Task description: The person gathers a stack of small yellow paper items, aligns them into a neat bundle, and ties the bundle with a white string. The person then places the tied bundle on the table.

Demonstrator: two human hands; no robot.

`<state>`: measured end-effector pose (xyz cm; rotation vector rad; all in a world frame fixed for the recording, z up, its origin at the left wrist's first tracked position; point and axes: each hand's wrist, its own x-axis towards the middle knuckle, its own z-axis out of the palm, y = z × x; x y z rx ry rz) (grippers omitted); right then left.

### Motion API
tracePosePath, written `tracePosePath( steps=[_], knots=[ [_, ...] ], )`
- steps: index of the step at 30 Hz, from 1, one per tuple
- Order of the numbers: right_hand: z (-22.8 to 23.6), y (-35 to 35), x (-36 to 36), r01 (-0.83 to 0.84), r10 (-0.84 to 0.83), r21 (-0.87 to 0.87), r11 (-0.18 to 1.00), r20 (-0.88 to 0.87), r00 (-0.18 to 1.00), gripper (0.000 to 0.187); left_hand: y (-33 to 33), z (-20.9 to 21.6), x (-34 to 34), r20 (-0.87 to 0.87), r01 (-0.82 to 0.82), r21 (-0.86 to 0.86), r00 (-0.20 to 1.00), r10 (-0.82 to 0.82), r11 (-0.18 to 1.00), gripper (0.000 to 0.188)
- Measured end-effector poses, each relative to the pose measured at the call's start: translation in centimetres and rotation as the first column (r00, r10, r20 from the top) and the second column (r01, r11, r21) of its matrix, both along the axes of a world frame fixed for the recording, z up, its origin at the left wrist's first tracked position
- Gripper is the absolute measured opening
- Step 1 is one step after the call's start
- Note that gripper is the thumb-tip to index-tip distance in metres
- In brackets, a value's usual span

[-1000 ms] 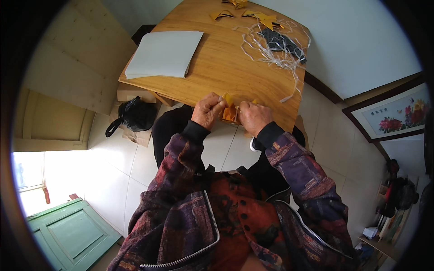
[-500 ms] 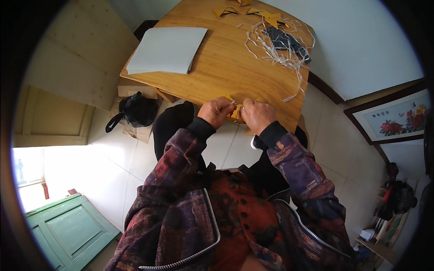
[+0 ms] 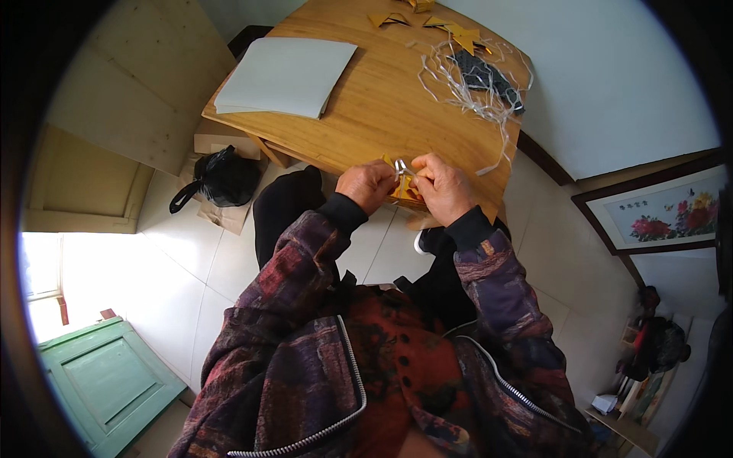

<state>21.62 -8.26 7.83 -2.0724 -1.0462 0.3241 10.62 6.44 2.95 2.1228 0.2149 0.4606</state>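
At the near edge of the wooden table (image 3: 366,91), my two hands work close together. Between them is a shiny gold folded-card piece (image 3: 406,194), partly hidden by the fingers. A white plastic ribbon (image 3: 402,166) arches in a small loop above it. My left hand (image 3: 367,186) is closed, pinching the ribbon by the gold piece. My right hand (image 3: 444,189) pinches the ribbon from the other side, thumb and forefinger together. Whether the fingers also press on the gold piece, I cannot tell.
A stack of white sheets (image 3: 286,76) lies at the table's left. Tangled white ribbons (image 3: 477,95) lie over a dark grey cloth (image 3: 489,76) at right, with a gold star (image 3: 465,35) behind. Below the left edge sits a black plastic bag (image 3: 227,177). A framed picture (image 3: 660,206) stands right.
My right hand has opened slightly away from the left and turned its fingers upward. The white ribbon now shows as a loop between the hands. The whole view has shifted a little.
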Motion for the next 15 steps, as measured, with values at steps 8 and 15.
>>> tracePosePath(
  steps=[8,15],
  knots=[
    [-1.2,0.7,0.7,-0.238,0.254,-0.09,0.967,0.396,0.882,0.002,-0.2,0.3,0.0,0.0,0.0,-0.065,1.0,0.0,0.998,0.01],
    [-0.5,0.6,1.8,-0.432,0.463,-0.171,0.886,0.405,0.788,0.004,0.0,0.0,-0.2,0.038,0.003,-0.009,0.999,-0.002,1.0,0.014]
  ],
)
